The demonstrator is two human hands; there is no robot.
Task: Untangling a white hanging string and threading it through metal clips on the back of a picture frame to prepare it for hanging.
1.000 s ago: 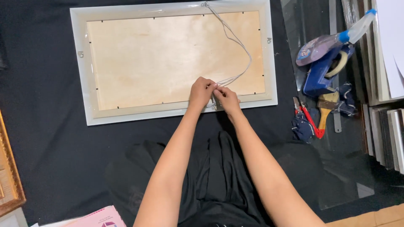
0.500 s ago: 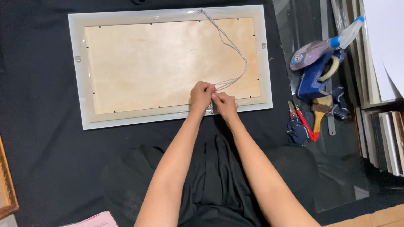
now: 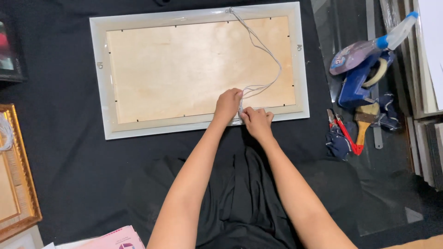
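A white picture frame (image 3: 104, 99) lies face down on black cloth, its pale wooden backing board (image 3: 184, 69) up. A white cord (image 3: 267, 57) runs from the middle of the frame's far edge down in a loop to its near edge. My left hand (image 3: 227, 105) and my right hand (image 3: 256, 121) meet at that near edge, both pinching the cord's end close together. What the fingertips do with the cord is hidden.
To the right lie a spray bottle (image 3: 364, 46), a blue tape dispenser (image 3: 357, 85), a paintbrush (image 3: 364, 122), red-handled pliers (image 3: 344, 131) and stacked frame mouldings (image 3: 427, 92). A gold frame (image 3: 18, 175) sits at the left edge, a pink box (image 3: 115, 239) at the bottom.
My view has shifted a little; both hands stay at the frame's near edge on the cord, with the right hand now slightly lower on the rim.
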